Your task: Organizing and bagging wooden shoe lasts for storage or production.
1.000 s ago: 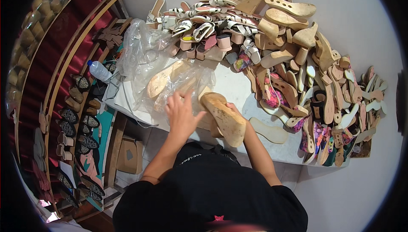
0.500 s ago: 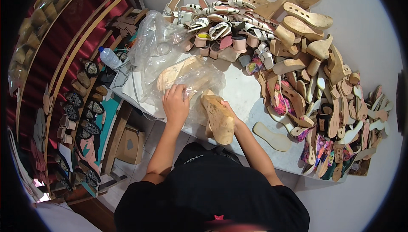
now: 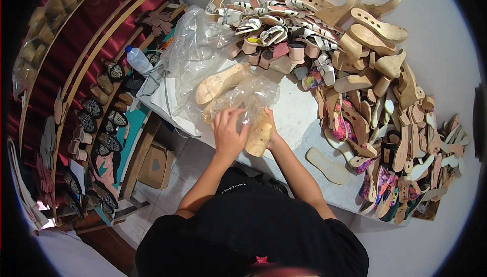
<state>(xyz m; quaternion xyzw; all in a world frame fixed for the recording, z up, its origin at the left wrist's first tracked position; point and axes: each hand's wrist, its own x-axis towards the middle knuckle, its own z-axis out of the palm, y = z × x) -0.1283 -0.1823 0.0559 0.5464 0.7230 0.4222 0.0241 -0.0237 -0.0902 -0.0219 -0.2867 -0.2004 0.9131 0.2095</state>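
Pale tan wooden shoe form [image 3: 259, 139] is being held along its right side by the right fingers [image 3: 269, 118], while clear plastic [image 3: 265, 93] is covering its far end. Left fingers [image 3: 228, 117] are curling, partly spread, against the plastic; whether they are pinching it cannot be told. Beyond them, another wooden shoe form [image 3: 219, 86] is lying; rightward, a flat cream sole [image 3: 327, 166] is resting on the white-grey surface [image 3: 313, 137].

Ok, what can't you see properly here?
Head view, hidden: some fingers of the right hand, behind the wooden shoe piece.
Head view, blurred: that piece's far end, by crumpled clear plastic.
Head view, hidden: the inside of the white sandal pile, under the top sandals.
Head view, cut off: bagged brown pieces, by the top edge.
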